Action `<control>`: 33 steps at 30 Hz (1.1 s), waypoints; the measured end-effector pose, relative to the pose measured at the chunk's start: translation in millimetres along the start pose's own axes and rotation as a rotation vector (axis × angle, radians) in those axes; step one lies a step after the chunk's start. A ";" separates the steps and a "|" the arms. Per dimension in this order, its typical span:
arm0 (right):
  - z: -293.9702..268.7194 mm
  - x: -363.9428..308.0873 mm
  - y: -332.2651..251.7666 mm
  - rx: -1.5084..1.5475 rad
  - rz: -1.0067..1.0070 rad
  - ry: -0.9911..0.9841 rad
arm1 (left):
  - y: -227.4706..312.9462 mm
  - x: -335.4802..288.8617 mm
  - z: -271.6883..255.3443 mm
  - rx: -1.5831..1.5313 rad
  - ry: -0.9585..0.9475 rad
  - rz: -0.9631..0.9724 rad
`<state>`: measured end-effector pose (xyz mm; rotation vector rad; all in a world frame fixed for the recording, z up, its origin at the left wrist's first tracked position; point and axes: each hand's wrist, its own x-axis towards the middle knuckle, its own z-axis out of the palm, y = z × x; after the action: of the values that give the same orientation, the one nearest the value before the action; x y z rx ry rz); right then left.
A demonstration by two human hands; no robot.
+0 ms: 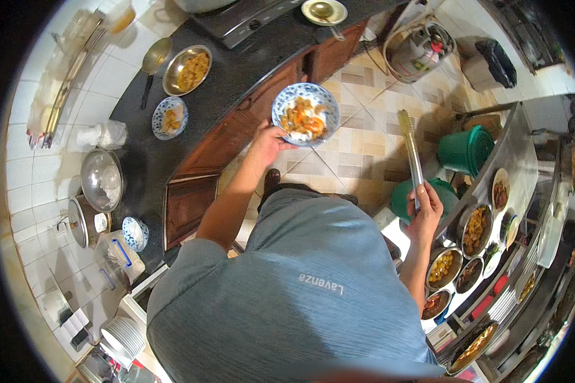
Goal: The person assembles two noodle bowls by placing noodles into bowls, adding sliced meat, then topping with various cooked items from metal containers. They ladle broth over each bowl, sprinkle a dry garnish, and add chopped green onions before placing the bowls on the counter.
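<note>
My left hand [269, 144] grips the lower left rim of a blue-and-white patterned bowl [329, 102], held out in front of me above the floor. White rice [302, 135] shows in it under orange-brown pieces of food [303, 116]. On my right, my right hand [426, 209] is wrapped round a pair of metal tongs [413, 153]. Their tips point away from me and look close together, with nothing visible between them. Just below the tongs, a green bin [442, 203] is partly hidden by that hand. Neither hand touches the counters.
The dark counter [201, 121] on the left carries a steel bowl of food [188, 70], a smaller patterned bowl [170, 119] and a ladle [154, 57]. Several food bowls, one with brown pieces [476, 230], line the right side. A gas cylinder [421, 54] stands on the floor ahead.
</note>
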<state>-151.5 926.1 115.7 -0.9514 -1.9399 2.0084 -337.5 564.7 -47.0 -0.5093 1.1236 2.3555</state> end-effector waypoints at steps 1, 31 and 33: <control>17.1 -4.3 4.6 -0.006 -0.022 -0.010 | 16.4 12.7 -27.7 -0.025 0.041 0.011; 219.3 -46.8 -9.6 0.248 0.123 -0.008 | 62.0 9.8 -293.6 -0.526 0.058 0.216; 225.7 -29.4 -9.0 0.257 0.113 -0.232 | 33.2 -96.1 -365.8 -0.579 -0.011 0.483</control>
<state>-257.8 724.7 119.1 -0.8121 -1.7047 2.4564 -232.4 231.0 -194.3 -0.4457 0.5796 3.1196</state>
